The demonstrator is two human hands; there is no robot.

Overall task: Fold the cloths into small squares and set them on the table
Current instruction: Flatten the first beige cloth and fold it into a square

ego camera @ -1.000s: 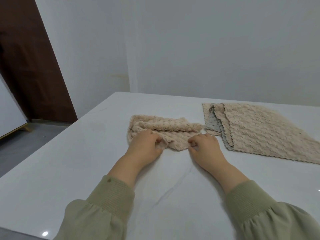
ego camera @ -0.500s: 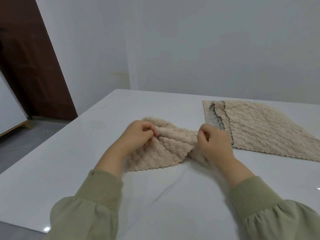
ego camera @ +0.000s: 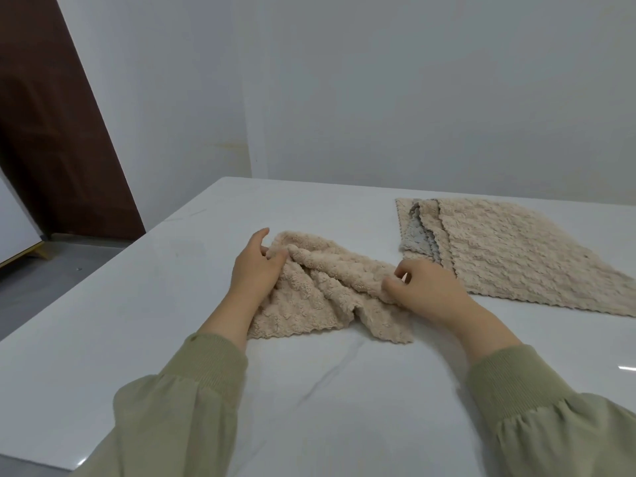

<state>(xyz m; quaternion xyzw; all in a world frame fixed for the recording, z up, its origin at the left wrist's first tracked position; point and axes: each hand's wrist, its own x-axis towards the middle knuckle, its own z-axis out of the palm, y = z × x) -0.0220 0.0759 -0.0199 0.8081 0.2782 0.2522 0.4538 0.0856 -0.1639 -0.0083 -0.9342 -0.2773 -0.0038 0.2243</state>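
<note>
Both hands have drawn apart, spreading the rumpled beige cloth (ego camera: 320, 290) on the white table (ego camera: 137, 304). Its far-left edge is pinched by the left hand (ego camera: 256, 270), seemingly between thumb and fingers. With curled fingers the right hand (ego camera: 426, 292) grips the right edge, near the stacked cloths (ego camera: 509, 256).

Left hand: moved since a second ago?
Yes. The left hand has shifted left, farther from the flat cloth stack, gripping the beige cloth.

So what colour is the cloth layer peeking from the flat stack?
The cloth layer is grey; head view.
</note>
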